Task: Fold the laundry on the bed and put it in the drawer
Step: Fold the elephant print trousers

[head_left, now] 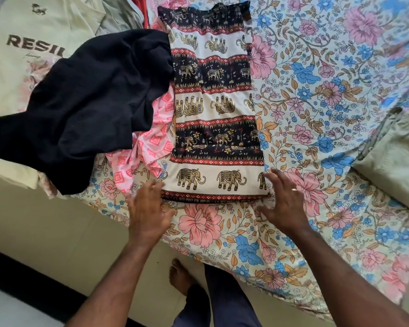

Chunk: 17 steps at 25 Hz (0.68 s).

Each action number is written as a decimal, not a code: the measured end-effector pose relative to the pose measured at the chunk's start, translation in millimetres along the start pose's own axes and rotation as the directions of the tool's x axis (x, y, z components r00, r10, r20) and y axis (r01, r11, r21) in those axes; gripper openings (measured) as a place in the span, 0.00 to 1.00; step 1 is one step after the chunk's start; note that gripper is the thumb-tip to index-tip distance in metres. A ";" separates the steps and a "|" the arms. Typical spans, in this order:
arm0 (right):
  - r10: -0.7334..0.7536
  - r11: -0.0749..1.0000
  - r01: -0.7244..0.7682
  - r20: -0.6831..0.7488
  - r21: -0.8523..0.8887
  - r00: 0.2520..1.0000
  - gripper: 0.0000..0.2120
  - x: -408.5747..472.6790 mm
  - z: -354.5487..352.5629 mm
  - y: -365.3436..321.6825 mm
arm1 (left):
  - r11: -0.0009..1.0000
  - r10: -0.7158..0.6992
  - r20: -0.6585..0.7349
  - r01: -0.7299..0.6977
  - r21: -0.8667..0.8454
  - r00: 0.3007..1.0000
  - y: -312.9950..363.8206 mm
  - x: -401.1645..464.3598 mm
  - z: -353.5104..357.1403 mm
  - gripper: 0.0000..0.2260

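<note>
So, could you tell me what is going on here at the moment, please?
A person is folding laundry on a bed with a floral sheet. An elephant-print garment lies flat in a long strip. The left hand and right hand are at its near corners, fingers spread, gripping nothing. A black garment, a pink patterned piece and a cream printed T-shirt lie unfolded to the left. An olive piece lies on the right.

Both hands, left hand (149, 208) and right hand (285, 201), are hovering spread-fingered (holding nothing) at the elephant-print garment's (213, 109) near hem on the floral bedsheet (328, 90).
</note>
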State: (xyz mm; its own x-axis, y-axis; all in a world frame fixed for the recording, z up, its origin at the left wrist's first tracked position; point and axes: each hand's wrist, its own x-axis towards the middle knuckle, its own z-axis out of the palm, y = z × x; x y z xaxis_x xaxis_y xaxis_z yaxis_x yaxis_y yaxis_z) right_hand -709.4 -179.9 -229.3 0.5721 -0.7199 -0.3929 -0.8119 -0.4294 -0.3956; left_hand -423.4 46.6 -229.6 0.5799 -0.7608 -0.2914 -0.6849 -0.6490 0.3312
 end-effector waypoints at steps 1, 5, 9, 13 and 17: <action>-0.067 0.990 0.072 0.049 -0.117 0.997 0.46 1.7 2.1 0.6 | 0.984 0.124 0.055 -0.130 0.122 0.991 3.4 -0.1 5.9 0.45; -0.161 0.920 0.218 0.194 -0.326 0.968 0.43 20.5 3.7 6.0 | 0.927 0.214 0.234 -0.272 0.257 0.949 11.4 25.2 20.2 0.49; -0.092 0.922 0.186 0.274 -0.340 0.957 0.35 32.9 -6.2 2.2 | 0.926 0.179 0.214 -0.238 0.294 0.960 16.7 39.6 17.2 0.38; -0.089 0.931 0.200 0.340 -0.306 0.936 0.30 23.9 -19.8 0.2 | 0.888 0.178 0.271 -0.273 0.370 0.946 30.4 39.4 4.3 0.31; -0.063 0.910 0.228 0.428 -0.347 0.902 0.28 -9.8 -35.9 8.6 | 0.817 0.224 0.454 -0.421 0.395 0.862 37.9 5.2 -9.3 0.32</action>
State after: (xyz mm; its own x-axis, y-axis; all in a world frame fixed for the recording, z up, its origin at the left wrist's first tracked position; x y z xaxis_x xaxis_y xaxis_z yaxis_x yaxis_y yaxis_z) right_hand -726.3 -196.2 -199.0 0.6168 -0.3890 -0.6843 -0.6482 -0.7443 -0.1611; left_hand -442.2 18.0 -210.2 0.1457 -0.7980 -0.5847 -0.9776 -0.2067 0.0386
